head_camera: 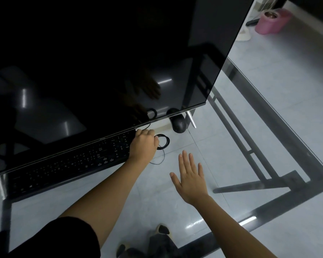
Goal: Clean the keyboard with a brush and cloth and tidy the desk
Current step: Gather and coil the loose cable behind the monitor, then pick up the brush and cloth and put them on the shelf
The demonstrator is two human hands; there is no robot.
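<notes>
Head view: the left hand (143, 144) is curled at the right end of the black keyboard (69, 162), its fingers closed around the coiled black cable (163, 141) on the glass desk (231, 164). The right hand (189, 176) hovers flat, fingers spread, holding nothing. The keyboard lies under the monitor's (101, 62) lower edge. A tug on the cable may drag the keyboard or snag the nearby mouse (178, 122); no brush or cloth shows.

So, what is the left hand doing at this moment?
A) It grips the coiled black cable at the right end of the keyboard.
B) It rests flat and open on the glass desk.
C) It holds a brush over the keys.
A: the left hand is closed at the coiled black cable beside the keyboard; the open one is the right hand.
</notes>
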